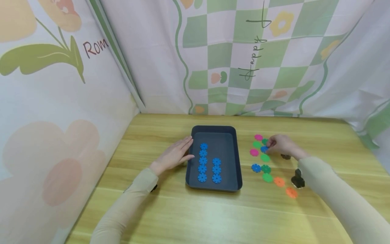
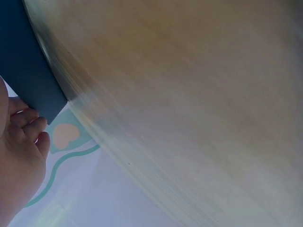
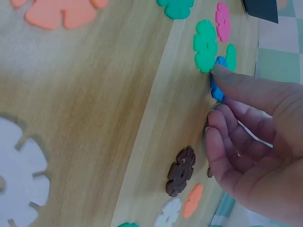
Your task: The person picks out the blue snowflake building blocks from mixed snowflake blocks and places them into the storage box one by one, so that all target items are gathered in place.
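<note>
A dark grey rectangular tray [image 1: 226, 152] holds two columns of blue notched plastic discs [image 1: 202, 161], the left column longer than the right. My left hand [image 1: 175, 152] rests against the tray's left wall with fingers extended; in the left wrist view that hand [image 2: 26, 142] touches the tray's side. To the right of the tray, my right hand [image 1: 283, 144] pinches a blue notched disc [image 3: 216, 90] between thumb and forefinger, down at the table among the loose discs. Its other fingers are bent beneath the thumb in the right wrist view.
Loose discs lie right of the tray: pink [image 1: 254, 152], light green [image 1: 267, 177], dark green [image 1: 266, 168], another blue [image 1: 256, 168] and orange [image 1: 291, 192]. Brown [image 3: 181, 171] and white [image 3: 21, 175] ones show near the right wrist. A patterned curtain [image 1: 219, 61] hangs behind the wooden table [image 1: 164, 217].
</note>
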A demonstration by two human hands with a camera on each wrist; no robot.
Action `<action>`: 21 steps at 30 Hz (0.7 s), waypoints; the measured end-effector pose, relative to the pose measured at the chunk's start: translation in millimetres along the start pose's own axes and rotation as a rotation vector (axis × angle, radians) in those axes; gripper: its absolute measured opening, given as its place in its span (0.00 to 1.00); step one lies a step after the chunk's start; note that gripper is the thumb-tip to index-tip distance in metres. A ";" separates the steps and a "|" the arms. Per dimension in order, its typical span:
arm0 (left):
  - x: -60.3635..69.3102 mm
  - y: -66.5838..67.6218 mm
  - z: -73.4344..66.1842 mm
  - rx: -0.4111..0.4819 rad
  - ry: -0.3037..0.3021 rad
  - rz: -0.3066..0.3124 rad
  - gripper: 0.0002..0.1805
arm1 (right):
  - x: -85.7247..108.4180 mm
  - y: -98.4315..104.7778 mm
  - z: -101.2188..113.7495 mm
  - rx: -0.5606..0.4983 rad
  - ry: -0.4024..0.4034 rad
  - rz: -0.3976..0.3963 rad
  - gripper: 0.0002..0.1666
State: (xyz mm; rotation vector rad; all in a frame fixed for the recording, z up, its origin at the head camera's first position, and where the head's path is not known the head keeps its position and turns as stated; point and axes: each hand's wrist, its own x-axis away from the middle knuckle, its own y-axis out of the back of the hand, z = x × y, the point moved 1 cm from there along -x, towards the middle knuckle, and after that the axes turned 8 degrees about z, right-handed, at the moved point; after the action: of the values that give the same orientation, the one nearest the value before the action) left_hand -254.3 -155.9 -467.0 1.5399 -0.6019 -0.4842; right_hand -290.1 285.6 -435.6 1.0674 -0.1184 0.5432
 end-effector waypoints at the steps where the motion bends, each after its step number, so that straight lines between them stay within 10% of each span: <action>1: -0.1 -0.2 0.1 0.000 0.001 0.001 0.39 | 0.4 -0.1 0.3 -0.005 0.000 0.002 0.18; 21: 0.6 1.2 -0.4 0.016 0.008 0.017 0.39 | 5.2 -2.8 2.4 -0.062 0.030 0.017 0.13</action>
State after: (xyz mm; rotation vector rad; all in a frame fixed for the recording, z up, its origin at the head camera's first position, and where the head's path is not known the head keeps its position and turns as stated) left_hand -253.7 -155.9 -465.7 1.5503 -0.6140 -0.4606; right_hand -283.8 284.5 -434.9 0.9983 -0.1175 0.5674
